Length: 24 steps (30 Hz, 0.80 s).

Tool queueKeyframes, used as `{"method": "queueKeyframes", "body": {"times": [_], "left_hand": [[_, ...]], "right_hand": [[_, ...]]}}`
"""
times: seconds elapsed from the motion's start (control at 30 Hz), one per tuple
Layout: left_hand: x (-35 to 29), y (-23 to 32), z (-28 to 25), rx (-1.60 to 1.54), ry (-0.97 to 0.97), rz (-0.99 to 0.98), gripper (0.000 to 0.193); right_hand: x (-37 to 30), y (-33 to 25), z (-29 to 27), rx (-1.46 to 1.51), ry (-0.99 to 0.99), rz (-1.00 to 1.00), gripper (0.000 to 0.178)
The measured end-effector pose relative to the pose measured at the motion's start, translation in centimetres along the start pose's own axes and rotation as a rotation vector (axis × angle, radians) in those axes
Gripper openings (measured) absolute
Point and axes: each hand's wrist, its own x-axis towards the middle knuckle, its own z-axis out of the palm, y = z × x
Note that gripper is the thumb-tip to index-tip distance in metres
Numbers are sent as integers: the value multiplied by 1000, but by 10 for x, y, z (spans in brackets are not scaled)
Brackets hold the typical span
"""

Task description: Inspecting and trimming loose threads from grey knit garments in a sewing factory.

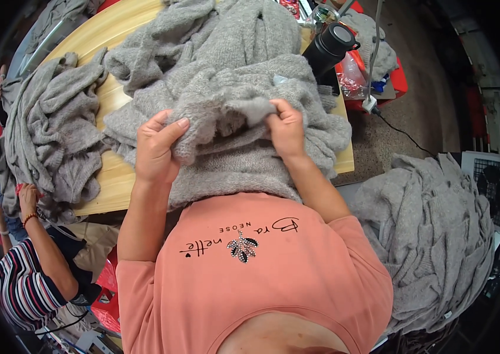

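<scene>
A grey knitted sweater (226,168) lies bunched on the table edge in front of me and drapes against my body. My left hand (158,141) grips a folded part of its knit, thumb on top. On the other side my right hand (286,127) pinches the fabric between thumb and fingers. Between the two hands the knit is held up, with a dark hollow or opening in it. A small pale tag (280,79) shows on the grey cloth just beyond my right hand.
More grey knitwear (250,32) covers the wooden table (110,177). A black bottle (331,47) stands at the right edge. A large pile of knits (427,236) rises at my right. On the left, a person in a striped top (32,283) works by another grey heap (55,130).
</scene>
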Motion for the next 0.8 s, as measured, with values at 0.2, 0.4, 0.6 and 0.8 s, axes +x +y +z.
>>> {"method": "queueKeyframes", "body": {"times": [0.2, 0.4, 0.6, 0.8], "left_hand": [[0, 9, -15, -138, 73, 3, 18], [11, 4, -32, -165, 175, -11, 18], [19, 4, -37, -161, 240, -73, 18], [14, 9, -15, -17, 204, -46, 25]], "right_hand": [[-12, -29, -36, 892, -413, 111, 37], [-28, -46, -37, -614, -293, -441, 63], [-31, -26, -34, -699, -70, -1028, 49], [-29, -44, -34, -545, -5, -1032, 49]]}}
